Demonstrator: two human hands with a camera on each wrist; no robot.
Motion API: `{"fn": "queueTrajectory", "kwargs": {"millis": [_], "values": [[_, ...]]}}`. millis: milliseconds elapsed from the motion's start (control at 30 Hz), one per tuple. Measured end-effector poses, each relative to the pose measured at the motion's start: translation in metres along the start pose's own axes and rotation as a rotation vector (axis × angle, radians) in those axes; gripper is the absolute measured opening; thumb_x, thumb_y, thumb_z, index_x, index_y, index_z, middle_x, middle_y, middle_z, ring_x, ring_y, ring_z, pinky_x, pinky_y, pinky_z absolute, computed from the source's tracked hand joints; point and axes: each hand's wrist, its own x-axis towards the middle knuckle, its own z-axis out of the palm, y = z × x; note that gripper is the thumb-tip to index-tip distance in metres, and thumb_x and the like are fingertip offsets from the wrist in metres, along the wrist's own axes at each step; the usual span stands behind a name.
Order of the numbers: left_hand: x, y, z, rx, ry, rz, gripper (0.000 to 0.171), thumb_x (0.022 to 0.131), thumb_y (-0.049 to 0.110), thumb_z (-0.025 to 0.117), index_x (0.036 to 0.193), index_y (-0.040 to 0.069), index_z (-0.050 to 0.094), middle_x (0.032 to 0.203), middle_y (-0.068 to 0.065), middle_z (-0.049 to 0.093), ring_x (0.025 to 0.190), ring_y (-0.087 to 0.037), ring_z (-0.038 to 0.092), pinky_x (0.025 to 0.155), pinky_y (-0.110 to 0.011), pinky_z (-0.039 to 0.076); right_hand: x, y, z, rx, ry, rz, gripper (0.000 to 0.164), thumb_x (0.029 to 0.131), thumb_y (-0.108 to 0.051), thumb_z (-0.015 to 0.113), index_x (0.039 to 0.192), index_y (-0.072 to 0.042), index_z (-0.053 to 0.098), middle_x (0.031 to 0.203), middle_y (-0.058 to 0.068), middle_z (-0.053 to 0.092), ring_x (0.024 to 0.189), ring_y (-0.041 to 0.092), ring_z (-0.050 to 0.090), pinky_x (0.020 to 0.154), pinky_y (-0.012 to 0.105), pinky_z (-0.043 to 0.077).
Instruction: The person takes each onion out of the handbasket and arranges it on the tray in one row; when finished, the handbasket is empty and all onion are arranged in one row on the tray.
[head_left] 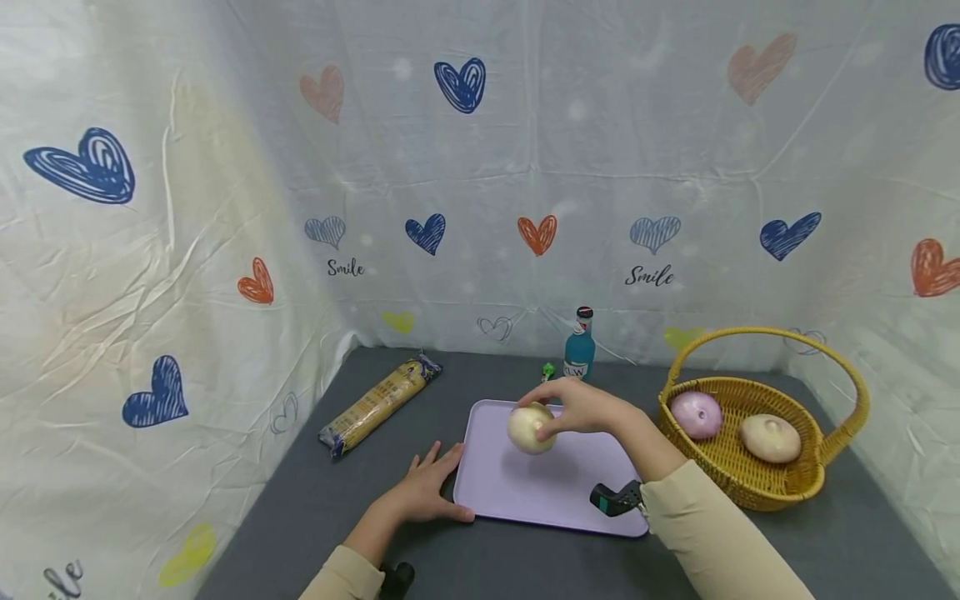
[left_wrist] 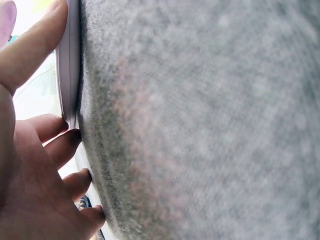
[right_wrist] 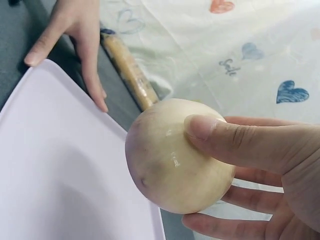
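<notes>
In the head view my right hand (head_left: 577, 406) holds a pale onion (head_left: 531, 429) above the lilac tray (head_left: 495, 496). The right wrist view shows the thumb pressed on the onion's (right_wrist: 175, 155) cream-coloured side and the fingers around the other side; a purplish tint marks one part of it. My left hand (head_left: 425, 492) spreads at the tray's near left corner, thumb along the near edge and fingers by the left edge. Seen from the left wrist, this hand (left_wrist: 30, 175) has its fingertips against the tray's rim and the grey cloth.
A yellow wicker basket (head_left: 757, 500) with a tall handle stands at the right, holding a purple onion (head_left: 696, 415) and a pale one (head_left: 771, 438). Behind the tray are a blue bottle (head_left: 579, 350) and a small green thing (head_left: 548, 371). A long yellow packet (head_left: 380, 404) lies at left.
</notes>
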Motion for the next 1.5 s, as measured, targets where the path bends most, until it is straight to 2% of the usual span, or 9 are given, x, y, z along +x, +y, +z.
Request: {"fn": "queueTrajectory", "kwargs": {"millis": [600, 900, 1167, 1500], "values": [[0.0, -0.002, -0.001, 0.001, -0.009, 0.001, 0.117, 0.074, 0.062, 0.082, 0.162, 0.012, 0.023, 0.167, -0.008, 0.025, 0.156, -0.042, 0.006, 0.119, -0.071, 0.005, 0.012, -0.005, 0.013, 0.039, -0.01, 0.015, 0.051, 0.082, -0.026, 0.085, 0.13, -0.017, 0.069, 0.13, 0.0, 0.068, 0.123, 0.024, 0.06, 0.103, 0.052, 0.049], [-0.001, -0.002, -0.001, -0.002, -0.002, 0.007, 0.116, 0.074, 0.061, 0.082, 0.161, 0.011, 0.025, 0.167, -0.01, 0.027, 0.155, -0.044, 0.007, 0.119, -0.071, 0.006, 0.023, -0.006, 0.024, 0.019, -0.019, 0.027, 0.049, 0.083, -0.026, 0.084, 0.129, -0.018, 0.07, 0.13, 0.001, 0.068, 0.122, 0.023, 0.06, 0.104, 0.05, 0.048], [-0.001, -0.001, -0.002, -0.015, 0.005, 0.02, 0.116, 0.074, 0.06, 0.083, 0.161, 0.01, 0.024, 0.166, -0.011, 0.027, 0.155, -0.044, 0.006, 0.118, -0.072, 0.004, 0.031, -0.005, 0.033, 0.058, -0.013, 0.012, 0.049, 0.083, -0.025, 0.084, 0.129, -0.015, 0.07, 0.13, 0.004, 0.069, 0.122, 0.029, 0.061, 0.106, 0.059, 0.045], [0.0, -0.003, 0.0, -0.005, 0.002, 0.018, 0.116, 0.074, 0.061, 0.082, 0.161, 0.012, 0.024, 0.167, -0.01, 0.027, 0.155, -0.044, 0.007, 0.118, -0.072, 0.005, 0.038, 0.007, 0.051, 0.059, 0.006, 0.039, 0.048, 0.082, -0.024, 0.085, 0.127, -0.018, 0.071, 0.13, 0.002, 0.069, 0.122, 0.028, 0.06, 0.106, 0.059, 0.045]]}}
